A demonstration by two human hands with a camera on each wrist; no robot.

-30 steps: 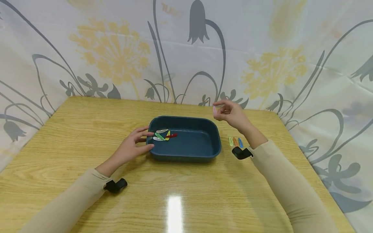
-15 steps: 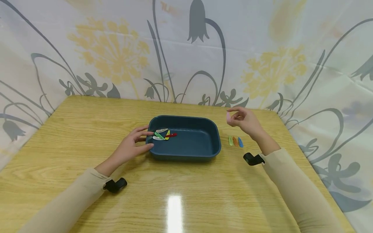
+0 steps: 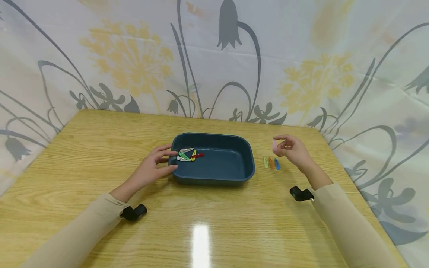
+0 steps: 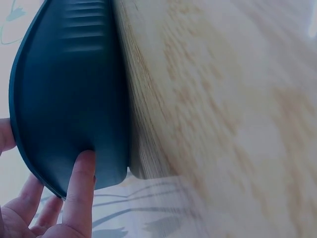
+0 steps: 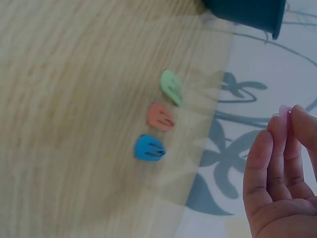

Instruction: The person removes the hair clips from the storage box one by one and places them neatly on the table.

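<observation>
A pink hair clip (image 3: 275, 146) is pinched between the thumb and fingers of my right hand (image 3: 295, 152), raised over the table on the right. Only a sliver of it shows in the right wrist view. Near that hand lie three snap hair clips in a row: light green (image 3: 266, 162), orange (image 3: 271, 163) and blue (image 3: 277, 164). My left hand (image 3: 152, 166) rests at the left end of a dark blue tray (image 3: 214, 181), its fingers spread at the rim. One fingertip (image 4: 85, 161) touches the tray's outer wall in the left wrist view.
Inside the tray, at its left end, several hair clips lie in a loose heap, among them a red clip (image 3: 197, 155) and a green clip (image 3: 184, 156). The wooden table (image 3: 151, 230) ends at a flower-patterned cloth (image 3: 207, 67) behind and at the sides.
My right hand has moved right and toward me from behind the tray's right corner, the pink hair clip still pinched. The left hand and the tray have stayed put.
</observation>
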